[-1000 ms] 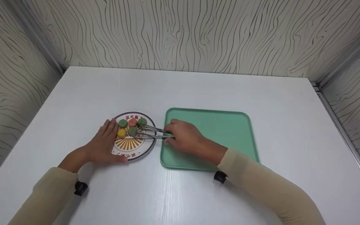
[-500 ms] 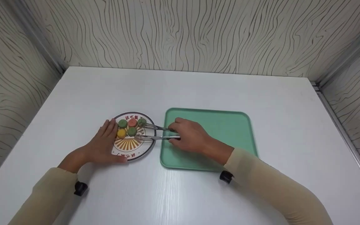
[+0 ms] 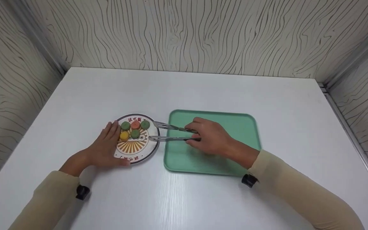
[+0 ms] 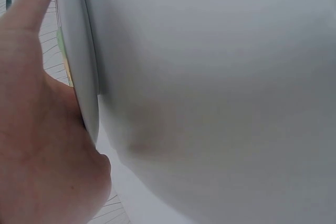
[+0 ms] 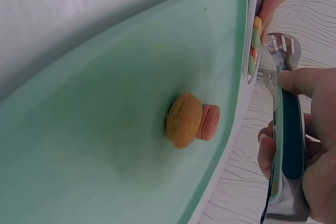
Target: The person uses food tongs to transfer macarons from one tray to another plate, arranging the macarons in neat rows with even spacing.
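On the round patterned plate point(image 3: 144, 152) sit three green macarons point(image 3: 145, 124), an orange-pink macaron point(image 3: 135, 125) and a yellow macaron point(image 3: 124, 136). My left hand point(image 3: 102, 150) lies along the plate's left rim, fingers straight and thumb at the front edge. My right hand point(image 3: 211, 135) holds metal tongs point(image 3: 177, 139) over the green tray point(image 3: 177, 163). Their two arms stand apart, with nothing between the tips near the plate's right rim. Two more macarons, one orange-brown point(image 5: 184, 120) and one pink point(image 5: 210, 123), rest on the tray in the right wrist view; my right hand largely hides them from the head camera.
A white table point(image 3: 184, 92) carries the plate and tray, with a narrow gap between them. Wood-grain patterned panels point(image 3: 184, 35) stand behind the table and at both sides.
My right hand has drawn the tongs rightward, away from the macarons, and the tong arms have spread apart. The left hand, plate and its macarons look the same.
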`<state>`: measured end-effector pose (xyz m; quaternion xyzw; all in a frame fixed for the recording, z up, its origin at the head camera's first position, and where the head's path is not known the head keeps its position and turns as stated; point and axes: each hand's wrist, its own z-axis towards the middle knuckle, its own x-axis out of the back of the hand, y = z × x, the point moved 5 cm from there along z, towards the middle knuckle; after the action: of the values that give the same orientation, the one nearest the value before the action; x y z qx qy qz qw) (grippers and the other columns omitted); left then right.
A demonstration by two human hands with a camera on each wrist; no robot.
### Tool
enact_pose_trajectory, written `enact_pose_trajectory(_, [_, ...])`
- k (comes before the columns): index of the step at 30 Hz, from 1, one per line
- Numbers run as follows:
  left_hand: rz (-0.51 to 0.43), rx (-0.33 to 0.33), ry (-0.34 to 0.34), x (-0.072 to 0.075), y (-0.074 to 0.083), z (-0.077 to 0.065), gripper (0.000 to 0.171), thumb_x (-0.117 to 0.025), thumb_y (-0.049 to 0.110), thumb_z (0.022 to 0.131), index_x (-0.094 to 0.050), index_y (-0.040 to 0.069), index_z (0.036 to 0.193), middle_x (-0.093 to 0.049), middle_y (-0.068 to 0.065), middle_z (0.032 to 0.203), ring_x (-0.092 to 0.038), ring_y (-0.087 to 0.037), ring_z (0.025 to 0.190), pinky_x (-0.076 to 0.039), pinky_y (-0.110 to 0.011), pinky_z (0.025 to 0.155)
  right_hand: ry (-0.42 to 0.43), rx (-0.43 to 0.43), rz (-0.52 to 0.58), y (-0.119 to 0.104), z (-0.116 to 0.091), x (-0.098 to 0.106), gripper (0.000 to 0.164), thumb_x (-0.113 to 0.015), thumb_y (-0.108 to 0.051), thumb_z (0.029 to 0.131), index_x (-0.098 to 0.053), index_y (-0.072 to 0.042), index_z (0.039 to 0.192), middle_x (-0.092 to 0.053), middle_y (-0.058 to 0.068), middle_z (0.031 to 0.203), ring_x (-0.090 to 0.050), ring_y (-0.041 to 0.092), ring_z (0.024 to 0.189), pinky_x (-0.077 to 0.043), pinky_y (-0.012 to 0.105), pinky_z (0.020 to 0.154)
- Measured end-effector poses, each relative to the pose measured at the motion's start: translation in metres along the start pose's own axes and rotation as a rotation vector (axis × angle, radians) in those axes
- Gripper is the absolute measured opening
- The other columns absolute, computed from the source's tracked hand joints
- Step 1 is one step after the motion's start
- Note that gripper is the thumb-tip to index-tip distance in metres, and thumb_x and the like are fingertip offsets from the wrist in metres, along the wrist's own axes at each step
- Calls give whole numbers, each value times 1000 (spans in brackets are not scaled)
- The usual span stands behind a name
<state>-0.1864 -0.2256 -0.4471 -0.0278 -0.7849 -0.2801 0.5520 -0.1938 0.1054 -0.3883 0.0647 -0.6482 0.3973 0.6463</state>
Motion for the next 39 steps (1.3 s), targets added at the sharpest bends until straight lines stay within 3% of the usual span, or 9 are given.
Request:
enact_pose_trajectory(5, [15,15,-16,-1,-1,0,135,-71,73,78,-3,-13,157,8,-28,167,14,-47,152,-2,-60,122,36,6,-5,6,-8,9,28,-76,-23,92,-74,-6,114,-65,7,92,-60,20,76,-48,31,65])
enact_pose_trajectory(10, [9,24,-22,-1,-2,0,135,-71,73,78,-2,-13,157,9,-28,166,14,-47,152,-2,-60,122,55,-7,9,10,-16,18,32,-78,-30,91,-75,-7,114,-65,6,94,-62,23,78,-50,33,67])
enact_pose_trajectory(17, [-7,36,-31,-1,-3,-1,135,-71,72,78,-3,-13,157,10,-28,166,16,-46,152,-1,-61,122,68,-28,20,18,-28,24,36,-81,-30,89,-74,-10,117,-65,2,99,-63,20,83,-52,35,72])
enact_pose_trajectory(28, [14,25,-22,4,2,0,133,-70,72,79,-5,-14,156,6,-30,166,13,-48,152,-5,-62,121,62,-96,13,42,-57,36,34,-83,-23,87,-74,-13,119,-66,1,98,-54,12,77,-47,29,66])
enact_pose_trajectory(39, [-19,25,-20,2,2,-1,134,-73,70,78,-4,-14,157,7,-29,166,13,-48,152,-5,-62,121,88,-114,25,60,-80,36,35,-83,-23,88,-74,-15,120,-65,0,97,-55,13,78,-47,28,67])
